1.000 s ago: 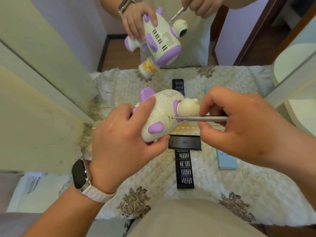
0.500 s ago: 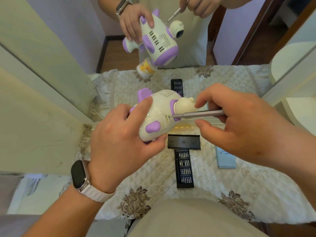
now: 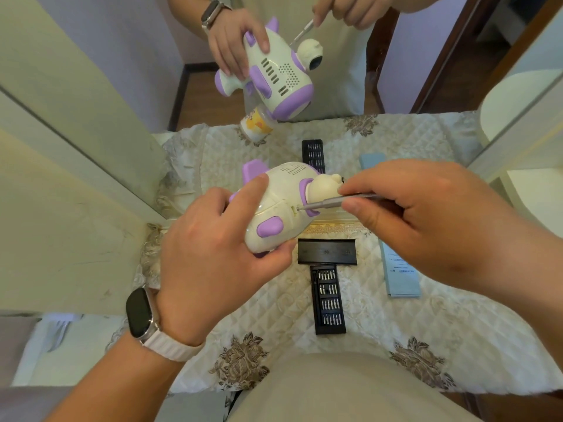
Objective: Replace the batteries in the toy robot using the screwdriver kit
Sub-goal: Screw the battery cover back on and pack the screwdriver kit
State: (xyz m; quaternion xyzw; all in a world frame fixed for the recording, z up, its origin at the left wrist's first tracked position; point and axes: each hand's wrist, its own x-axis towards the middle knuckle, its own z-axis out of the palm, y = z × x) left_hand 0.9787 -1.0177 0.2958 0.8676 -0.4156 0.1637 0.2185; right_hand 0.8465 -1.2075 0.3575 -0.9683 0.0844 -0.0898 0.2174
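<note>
The toy robot (image 3: 283,208), cream with purple trim, is held in the air above the quilted cloth (image 3: 426,330), at the far middle of the scene just in front of a mirror (image 3: 411,56). The left hand (image 3: 213,263), a watch (image 3: 140,312) on its wrist, grips the toy from the left. The thumb is curled under its near lower edge, the forefinger lies over the top, and the other fingers are hidden behind the body.

The right hand (image 3: 426,226) pinches a slim grey screwdriver (image 3: 323,204) between thumb and forefinger. The shaft lies nearly level and points left, with its tip set against the toy's side just beside a purple collar. The screw is too small to make out, and the tool's rear end is buried in the right hand.

On the cloth below lie a black case lid (image 3: 326,251) and, at its near edge, an open bit tray (image 3: 328,300) running nearward. A pale blue leaflet (image 3: 402,275) lies to the right, partly covered by the right hand. The mirror shows the toy's far face (grille slots and dots) and a small yellow-labelled bottle (image 3: 256,124), seen only in reflection.
</note>
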